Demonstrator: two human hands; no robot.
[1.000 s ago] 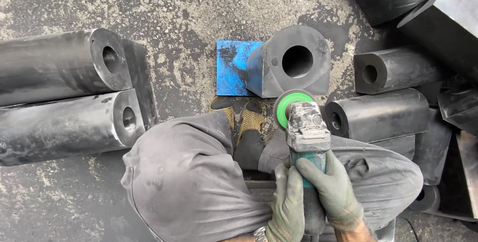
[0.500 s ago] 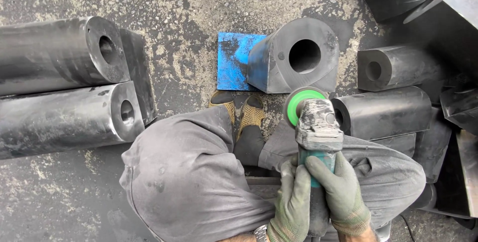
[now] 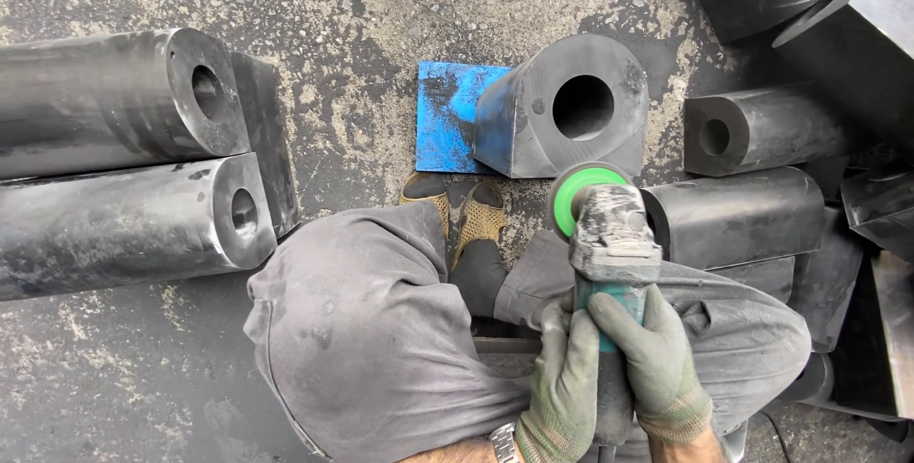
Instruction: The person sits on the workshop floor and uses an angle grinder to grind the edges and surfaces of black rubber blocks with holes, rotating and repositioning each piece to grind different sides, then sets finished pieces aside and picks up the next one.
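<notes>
Both gloved hands clench the body of a dusty angle grinder (image 3: 614,263) at lower centre-right: the left hand (image 3: 562,382) wraps it from the left, the right hand (image 3: 657,368) from the right, their knit gloves grey-green and grimy. The grinder's green-rimmed disc (image 3: 571,198) sits just below a black rubber block (image 3: 562,111), rounded on top with a round bore, resting on a scuffed blue plate (image 3: 446,116). Two long matte black cylinders (image 3: 114,163) with end holes lie at left on gritty concrete. Grey trouser knees hide the grinder's rear; more black blocks (image 3: 752,130) at right are cut off by the frame.
</notes>
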